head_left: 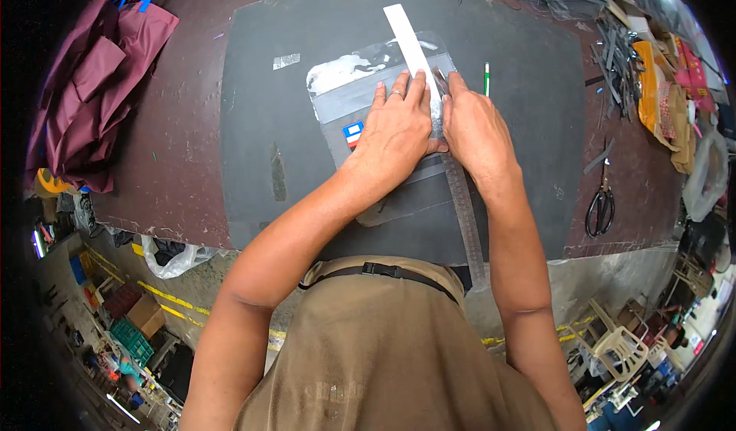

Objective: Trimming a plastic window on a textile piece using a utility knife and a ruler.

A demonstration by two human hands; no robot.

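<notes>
A: Where is the ruler [429, 78]?
B: On the sheet [337, 78], on the mat [261, 124]. The left hand [395, 128] lies flat on it, fingers spread. The right hand [475, 128] curls beside it; I cannot tell what it pinches.
A: What else?
B: 1 pen [486, 78], scissors [600, 205] and red cloth [100, 86].

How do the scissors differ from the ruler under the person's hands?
The ruler is a long, straight, pale metal strip; the scissors are short, dark and have looped handles. The ruler lies on the grey sheet, pressed down by the left hand with the right hand beside it; the scissors lie untouched on the brown table, off to the right. Both lie flat.
</notes>
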